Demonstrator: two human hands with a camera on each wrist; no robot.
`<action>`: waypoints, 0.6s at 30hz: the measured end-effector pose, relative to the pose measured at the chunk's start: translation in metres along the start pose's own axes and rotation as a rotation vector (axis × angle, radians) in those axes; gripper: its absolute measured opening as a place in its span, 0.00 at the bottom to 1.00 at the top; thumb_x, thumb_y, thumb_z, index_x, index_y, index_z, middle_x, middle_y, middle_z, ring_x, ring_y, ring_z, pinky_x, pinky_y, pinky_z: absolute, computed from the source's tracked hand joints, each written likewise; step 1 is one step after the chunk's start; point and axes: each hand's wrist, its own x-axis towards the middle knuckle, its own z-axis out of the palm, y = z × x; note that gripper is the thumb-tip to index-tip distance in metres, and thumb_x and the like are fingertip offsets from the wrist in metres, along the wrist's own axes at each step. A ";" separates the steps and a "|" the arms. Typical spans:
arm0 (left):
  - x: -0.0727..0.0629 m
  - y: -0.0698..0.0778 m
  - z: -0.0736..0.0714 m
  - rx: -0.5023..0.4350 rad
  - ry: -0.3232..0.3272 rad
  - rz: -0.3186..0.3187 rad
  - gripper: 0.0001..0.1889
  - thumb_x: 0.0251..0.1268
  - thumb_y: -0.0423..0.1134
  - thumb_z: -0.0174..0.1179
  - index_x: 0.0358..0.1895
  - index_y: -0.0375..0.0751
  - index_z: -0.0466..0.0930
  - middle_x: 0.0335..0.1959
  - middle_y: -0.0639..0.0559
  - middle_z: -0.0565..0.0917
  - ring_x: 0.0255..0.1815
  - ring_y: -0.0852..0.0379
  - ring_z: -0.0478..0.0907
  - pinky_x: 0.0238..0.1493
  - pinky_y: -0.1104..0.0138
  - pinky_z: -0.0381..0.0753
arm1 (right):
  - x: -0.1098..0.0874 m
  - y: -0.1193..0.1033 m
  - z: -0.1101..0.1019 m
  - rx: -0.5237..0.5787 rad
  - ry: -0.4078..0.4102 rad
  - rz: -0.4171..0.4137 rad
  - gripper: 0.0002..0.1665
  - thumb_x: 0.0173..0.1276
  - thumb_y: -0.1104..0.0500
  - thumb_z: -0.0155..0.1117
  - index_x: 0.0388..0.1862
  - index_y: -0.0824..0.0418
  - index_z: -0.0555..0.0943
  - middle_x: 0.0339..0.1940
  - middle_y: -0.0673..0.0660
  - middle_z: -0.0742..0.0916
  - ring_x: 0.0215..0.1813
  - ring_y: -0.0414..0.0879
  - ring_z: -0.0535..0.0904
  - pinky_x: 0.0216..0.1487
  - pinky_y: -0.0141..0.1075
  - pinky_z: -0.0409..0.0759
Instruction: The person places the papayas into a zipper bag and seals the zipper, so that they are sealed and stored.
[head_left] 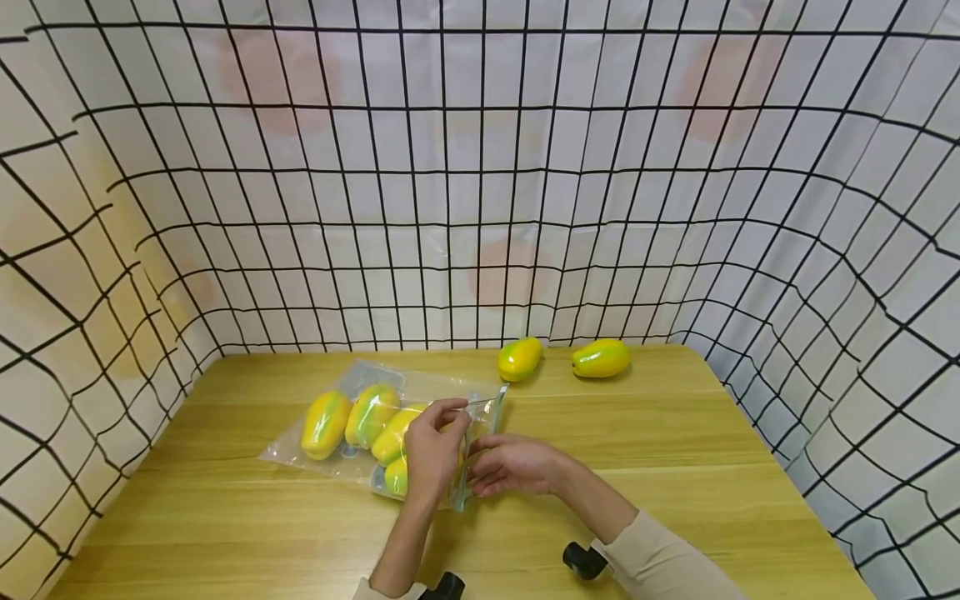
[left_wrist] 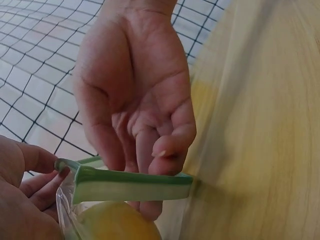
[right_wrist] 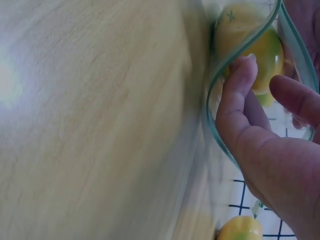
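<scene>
Clear zip bag [head_left: 442, 388] of yellow-green fruits [head_left: 326, 425] on tabletop [head_left: 225, 525], left hand [head_left: 432, 454] pinching its rim [left_wrist: 132, 189], right hand [right_wrist: 275, 155] relaxed, fingers [right_wrist: 234, 95] inside in right wrist view, both loose fruits [head_left: 601, 358] only in head view

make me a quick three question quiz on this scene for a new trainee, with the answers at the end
1. Count: how many yellow fruits lie on the table outside the clear bag?

2. Multiple choice: what does the left hand pinch?
a) a fruit outside the bag
b) the bag's edge
c) the table

3. True or false: the fingers of the right hand are at the bag's open mouth.

Key: 1. Two. 2. b. 3. True.
</scene>
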 end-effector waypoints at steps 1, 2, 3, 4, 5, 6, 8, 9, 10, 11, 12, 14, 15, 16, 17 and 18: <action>0.000 -0.001 -0.001 -0.001 -0.005 -0.004 0.09 0.64 0.33 0.64 0.45 0.40 0.89 0.31 0.50 0.89 0.38 0.55 0.83 0.30 0.70 0.77 | 0.000 0.000 -0.001 -0.003 0.002 -0.002 0.23 0.71 0.66 0.56 0.64 0.71 0.72 0.41 0.59 0.87 0.38 0.46 0.84 0.46 0.36 0.83; 0.001 -0.001 -0.001 -0.001 -0.011 -0.009 0.09 0.64 0.34 0.64 0.45 0.40 0.89 0.31 0.50 0.89 0.37 0.56 0.82 0.30 0.70 0.77 | 0.000 -0.001 -0.002 -0.006 0.003 -0.005 0.23 0.71 0.66 0.56 0.64 0.70 0.72 0.42 0.59 0.88 0.38 0.46 0.84 0.46 0.36 0.83; 0.001 -0.001 -0.002 0.000 -0.015 -0.015 0.09 0.64 0.34 0.65 0.45 0.40 0.89 0.31 0.50 0.89 0.35 0.56 0.81 0.29 0.70 0.76 | -0.001 -0.001 -0.003 -0.007 0.003 -0.007 0.23 0.72 0.65 0.56 0.64 0.70 0.72 0.43 0.59 0.88 0.38 0.46 0.84 0.46 0.37 0.84; 0.002 -0.002 -0.002 0.001 -0.017 -0.018 0.09 0.64 0.34 0.65 0.45 0.41 0.89 0.31 0.50 0.89 0.35 0.56 0.81 0.30 0.70 0.76 | -0.001 -0.002 -0.004 -0.007 0.002 -0.007 0.23 0.72 0.65 0.56 0.65 0.70 0.72 0.44 0.59 0.88 0.38 0.46 0.84 0.46 0.37 0.84; 0.002 -0.002 -0.003 0.001 -0.021 -0.020 0.09 0.64 0.34 0.65 0.45 0.41 0.89 0.31 0.50 0.89 0.35 0.56 0.80 0.30 0.70 0.76 | -0.001 -0.002 -0.005 -0.009 0.003 -0.009 0.24 0.72 0.65 0.56 0.65 0.70 0.72 0.45 0.60 0.89 0.39 0.46 0.84 0.47 0.37 0.84; 0.002 -0.003 -0.003 0.000 -0.023 -0.023 0.09 0.64 0.34 0.65 0.45 0.41 0.89 0.31 0.50 0.89 0.35 0.56 0.80 0.31 0.70 0.76 | -0.002 -0.002 -0.006 -0.007 0.000 -0.012 0.24 0.72 0.65 0.56 0.66 0.70 0.71 0.46 0.60 0.89 0.39 0.46 0.85 0.47 0.37 0.84; 0.002 -0.003 -0.003 0.004 -0.024 -0.028 0.09 0.64 0.34 0.65 0.46 0.41 0.89 0.31 0.50 0.89 0.36 0.56 0.81 0.31 0.69 0.76 | -0.002 -0.003 -0.008 -0.001 -0.002 -0.014 0.24 0.73 0.65 0.55 0.66 0.70 0.71 0.47 0.61 0.89 0.40 0.47 0.85 0.48 0.38 0.84; 0.002 -0.003 -0.003 0.005 -0.025 -0.029 0.09 0.64 0.34 0.65 0.46 0.41 0.89 0.31 0.50 0.89 0.36 0.56 0.81 0.31 0.69 0.76 | -0.003 -0.004 -0.009 0.000 -0.001 -0.014 0.25 0.73 0.65 0.55 0.67 0.70 0.71 0.48 0.62 0.89 0.40 0.47 0.85 0.48 0.38 0.84; 0.003 -0.004 -0.003 0.005 -0.026 -0.029 0.09 0.64 0.34 0.64 0.46 0.41 0.88 0.32 0.50 0.89 0.37 0.57 0.81 0.32 0.69 0.77 | -0.003 -0.004 -0.010 -0.001 0.002 -0.014 0.25 0.73 0.65 0.55 0.68 0.70 0.70 0.48 0.62 0.89 0.40 0.47 0.85 0.49 0.38 0.84; 0.002 -0.004 -0.003 0.005 -0.029 -0.029 0.09 0.64 0.34 0.64 0.46 0.41 0.88 0.32 0.50 0.89 0.36 0.56 0.81 0.30 0.69 0.76 | -0.004 -0.005 -0.012 -0.003 0.008 -0.014 0.26 0.73 0.65 0.55 0.68 0.70 0.70 0.49 0.62 0.89 0.41 0.48 0.85 0.49 0.39 0.84; 0.002 -0.004 -0.003 0.006 -0.031 -0.029 0.09 0.64 0.34 0.64 0.46 0.41 0.88 0.32 0.50 0.89 0.35 0.56 0.80 0.28 0.70 0.75 | -0.004 -0.006 -0.013 -0.007 0.016 -0.013 0.26 0.74 0.64 0.54 0.69 0.70 0.70 0.49 0.63 0.89 0.41 0.48 0.85 0.50 0.39 0.84; 0.002 -0.003 -0.003 0.008 -0.035 -0.029 0.09 0.64 0.34 0.64 0.46 0.41 0.88 0.32 0.50 0.89 0.32 0.56 0.78 0.25 0.70 0.73 | -0.006 -0.009 -0.016 -0.022 0.035 -0.010 0.27 0.74 0.63 0.54 0.70 0.70 0.69 0.50 0.64 0.88 0.41 0.48 0.85 0.51 0.39 0.84; 0.002 -0.003 -0.003 0.008 -0.037 -0.029 0.10 0.64 0.34 0.64 0.46 0.41 0.88 0.32 0.50 0.89 0.31 0.56 0.77 0.24 0.71 0.72 | -0.007 -0.010 -0.017 -0.030 0.046 -0.010 0.28 0.75 0.63 0.54 0.71 0.70 0.68 0.51 0.64 0.88 0.42 0.48 0.85 0.51 0.40 0.84; 0.002 -0.003 -0.003 0.008 -0.037 -0.028 0.10 0.64 0.34 0.64 0.46 0.41 0.88 0.32 0.50 0.89 0.30 0.56 0.77 0.24 0.71 0.71 | -0.007 -0.011 -0.018 -0.035 0.058 -0.010 0.28 0.75 0.62 0.54 0.71 0.70 0.68 0.52 0.65 0.88 0.42 0.48 0.85 0.52 0.40 0.84; 0.002 -0.002 -0.003 0.009 -0.037 -0.027 0.09 0.64 0.35 0.64 0.46 0.41 0.88 0.32 0.50 0.89 0.29 0.56 0.76 0.24 0.71 0.70 | -0.008 -0.012 -0.020 -0.037 0.068 -0.011 0.29 0.75 0.62 0.55 0.72 0.70 0.67 0.53 0.66 0.87 0.42 0.48 0.85 0.53 0.41 0.84; 0.002 -0.002 -0.003 0.010 -0.036 -0.025 0.09 0.64 0.34 0.64 0.46 0.41 0.88 0.32 0.50 0.89 0.29 0.57 0.75 0.24 0.71 0.71 | -0.009 -0.013 -0.021 -0.039 0.077 -0.012 0.30 0.75 0.62 0.55 0.73 0.70 0.67 0.54 0.67 0.87 0.43 0.48 0.85 0.54 0.42 0.83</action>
